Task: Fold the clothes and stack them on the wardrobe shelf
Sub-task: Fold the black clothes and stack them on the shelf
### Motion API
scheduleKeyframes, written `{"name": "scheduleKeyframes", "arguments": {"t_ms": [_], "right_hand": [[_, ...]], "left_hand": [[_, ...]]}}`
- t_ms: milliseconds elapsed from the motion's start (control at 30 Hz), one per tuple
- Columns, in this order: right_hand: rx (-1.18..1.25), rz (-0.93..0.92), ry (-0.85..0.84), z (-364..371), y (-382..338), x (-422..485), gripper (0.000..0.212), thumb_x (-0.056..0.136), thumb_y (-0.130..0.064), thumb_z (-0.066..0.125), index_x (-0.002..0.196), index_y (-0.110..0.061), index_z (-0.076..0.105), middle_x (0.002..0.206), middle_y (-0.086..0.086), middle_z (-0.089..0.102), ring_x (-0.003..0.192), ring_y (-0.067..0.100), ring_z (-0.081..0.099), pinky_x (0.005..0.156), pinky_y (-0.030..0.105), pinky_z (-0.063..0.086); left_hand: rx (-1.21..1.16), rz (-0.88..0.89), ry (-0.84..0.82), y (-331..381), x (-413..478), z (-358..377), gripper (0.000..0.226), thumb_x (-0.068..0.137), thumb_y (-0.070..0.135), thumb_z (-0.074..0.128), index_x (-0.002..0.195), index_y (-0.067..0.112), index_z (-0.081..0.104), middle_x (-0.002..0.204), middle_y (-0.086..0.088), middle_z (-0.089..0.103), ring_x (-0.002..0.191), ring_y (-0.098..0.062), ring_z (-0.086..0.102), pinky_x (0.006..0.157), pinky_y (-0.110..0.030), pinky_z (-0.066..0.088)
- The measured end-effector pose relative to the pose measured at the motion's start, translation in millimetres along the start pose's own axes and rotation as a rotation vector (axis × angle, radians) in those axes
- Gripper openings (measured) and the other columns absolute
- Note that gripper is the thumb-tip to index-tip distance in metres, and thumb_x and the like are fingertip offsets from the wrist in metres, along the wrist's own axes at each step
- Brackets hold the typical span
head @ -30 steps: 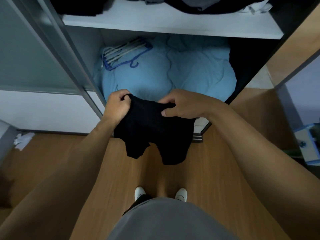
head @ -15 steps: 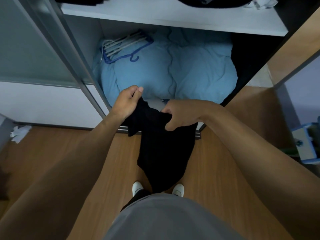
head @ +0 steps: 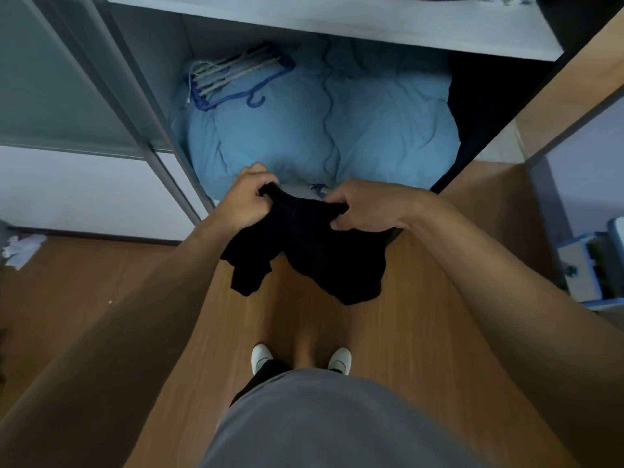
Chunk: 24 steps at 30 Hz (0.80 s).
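Note:
A black garment [head: 314, 244] hangs bunched between my hands in front of the open wardrobe. My left hand [head: 248, 201] grips its top left edge with curled fingers. My right hand [head: 364, 207] pinches the top right edge, thumb underneath. Two loose ends of the cloth dangle over the wooden floor. The white wardrobe shelf [head: 337, 25] runs across the top of the view, with dark clothes lying on it, mostly cut off by the frame.
A light blue duvet [head: 320, 130] fills the wardrobe's bottom, with blue and white hangers [head: 236, 76] on it. A sliding door frame [head: 141, 113] stands at left. A blue and white box [head: 591, 261] sits on the floor at right, white cloth [head: 20, 248] at left.
The garment hung long from my hands half a second ago; now it is gathered up shorter and wider. My left hand has closed on its top edge and both hands moved slightly apart.

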State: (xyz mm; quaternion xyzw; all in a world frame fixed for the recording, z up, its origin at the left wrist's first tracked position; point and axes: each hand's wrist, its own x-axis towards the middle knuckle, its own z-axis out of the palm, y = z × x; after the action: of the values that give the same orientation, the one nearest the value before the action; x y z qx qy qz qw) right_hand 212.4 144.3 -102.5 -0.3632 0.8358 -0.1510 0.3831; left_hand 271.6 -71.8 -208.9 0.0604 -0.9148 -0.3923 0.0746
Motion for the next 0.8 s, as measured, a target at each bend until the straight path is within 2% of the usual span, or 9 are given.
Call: {"name": "scheduleKeyframes", "arguments": {"t_ms": [133,233,300,400,467,533,633,700,800], "right_hand": [[0.075,-0.045,0.004,-1,-1,1,0.016,0.097,-0.017,0.061,0.091,-0.029,0.069,0.086,-0.004,0.07,0.075,0.004,0.062,0.069,0.017,0.048],[0.061,-0.06,0.022,-5,1,2,0.009,0.096,-0.019,0.061,0.094,-0.023,0.07,0.085,-0.001,0.069,0.073,0.003,0.059,0.066,0.019,0.043],[0.057,-0.074,0.033,-7,2,2,0.009,0.097,-0.02,0.061,0.096,-0.019,0.07,0.083,-0.002,0.066,0.072,0.002,0.058,0.065,0.018,0.042],[0.101,-0.094,0.053,-9,4,3,0.022,0.096,-0.017,0.063,0.079,-0.03,0.065,0.073,-0.013,0.061,0.062,-0.007,0.054,0.06,0.012,0.039],[0.142,-0.094,0.067,-7,6,6,0.031,0.095,-0.015,0.063,0.071,-0.034,0.06,0.067,-0.017,0.058,0.058,-0.009,0.053,0.056,0.008,0.037],[0.179,-0.096,0.092,-4,8,9,0.032,0.095,-0.015,0.064,0.07,-0.035,0.06,0.063,-0.02,0.059,0.058,-0.01,0.054,0.056,0.006,0.038],[0.238,-0.092,0.123,-2,11,13,0.022,0.096,-0.019,0.064,0.08,-0.035,0.064,0.074,-0.019,0.064,0.066,-0.009,0.06,0.064,0.008,0.044],[0.28,-0.088,0.137,-2,12,16,0.019,0.096,-0.02,0.064,0.082,-0.032,0.066,0.076,-0.015,0.065,0.068,-0.007,0.06,0.066,0.01,0.045],[0.318,-0.082,0.155,-4,14,20,0.019,0.096,-0.021,0.063,0.078,-0.025,0.065,0.071,-0.015,0.063,0.064,-0.004,0.059,0.061,0.013,0.043]], "left_hand": [[-0.088,-0.03,0.003,4,3,17,0.019,0.079,-0.012,0.061,0.085,0.004,0.07,0.095,-0.009,0.052,0.105,-0.037,0.052,0.095,-0.046,0.039],[-0.17,-0.053,-0.038,6,4,29,0.03,0.081,-0.008,0.061,0.092,0.02,0.066,0.104,-0.009,0.055,0.112,-0.033,0.051,0.103,-0.038,0.035],[-0.231,-0.078,-0.088,5,3,36,0.034,0.079,-0.004,0.056,0.102,0.018,0.066,0.112,-0.015,0.058,0.114,-0.03,0.052,0.105,-0.035,0.035],[-0.313,-0.183,-0.095,10,4,48,0.029,0.089,0.001,0.053,0.116,0.008,0.061,0.122,-0.021,0.057,0.117,-0.028,0.052,0.11,-0.04,0.038],[-0.386,-0.274,-0.057,14,1,54,0.022,0.095,-0.003,0.052,0.108,0.014,0.056,0.114,-0.019,0.057,0.108,-0.026,0.051,0.101,-0.039,0.044],[-0.478,-0.392,-0.076,16,-10,51,0.023,0.094,-0.001,0.055,0.093,0.021,0.054,0.094,-0.006,0.061,0.091,-0.019,0.056,0.076,-0.025,0.049],[-0.766,-0.496,-0.206,21,-24,46,0.018,0.099,0.017,0.055,0.088,0.015,0.069,0.07,0.006,0.071,0.064,-0.007,0.067,0.052,-0.015,0.048],[-0.97,-0.524,-0.249,29,-29,46,0.028,0.105,0.031,0.042,0.098,0.018,0.067,0.078,0.009,0.075,0.074,-0.003,0.071,0.066,-0.016,0.052],[-1.151,-0.415,-0.372,24,-35,45,0.043,0.096,0.06,0.035,0.124,0.038,0.059,0.127,0.016,0.066,0.12,0.002,0.058,0.092,-0.015,0.05]]}}
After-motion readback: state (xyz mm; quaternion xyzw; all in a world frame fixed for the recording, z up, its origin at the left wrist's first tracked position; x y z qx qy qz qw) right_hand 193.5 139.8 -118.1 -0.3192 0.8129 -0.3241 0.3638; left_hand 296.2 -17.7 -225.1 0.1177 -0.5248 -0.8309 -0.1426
